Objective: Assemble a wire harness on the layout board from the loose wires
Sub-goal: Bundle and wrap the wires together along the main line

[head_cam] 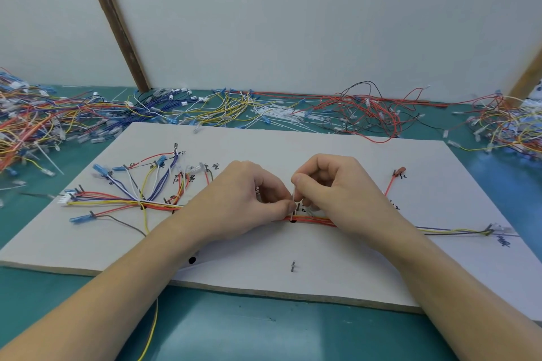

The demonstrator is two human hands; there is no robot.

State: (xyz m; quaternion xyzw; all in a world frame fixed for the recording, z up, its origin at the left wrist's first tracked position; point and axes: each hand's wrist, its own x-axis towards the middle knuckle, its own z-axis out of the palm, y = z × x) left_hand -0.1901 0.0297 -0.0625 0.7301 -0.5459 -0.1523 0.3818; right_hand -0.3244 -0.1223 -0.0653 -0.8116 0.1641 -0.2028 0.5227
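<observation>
One layout board [264, 246] lies flat on my green desk [223, 328], and one wire harness [311, 220] runs across it from left to right, a flat bundle of red, orange and yellow wires. Both of my hands are on it, two in all. My left hand [249, 199] sits just left of the board's middle, fingers curled, the fingertips pinching down at the bundle. My right hand [331, 187] is touching it from the right, thumb and forefinger pinched narrow round one white cable tie [293, 202] that stands nearly upright, its lower end meeting the bundle directly below my fingertips. So the harness passes under both hands, in contact with the fingers.

To the left of my left hand the harness fans out into many branches [146, 182], blue, white, yellow and red; I cannot count them surely. One white connector [64, 199] ends the leftmost run. To the right of my right hand one thin run of yellow, blue and dark wires [451, 231] reaches a clear terminal [498, 227] near the board's right edge, and one red wire [391, 183] rises apart from it. One bare metal pin [292, 266] stands on the board nearer to me than the bundle.

Beyond the board, loose wires [360, 114] lie in heaps along the wall, with a heap of white cable ties [278, 114] among them. One yellow wire [151, 328] hangs over the desk's near side.
</observation>
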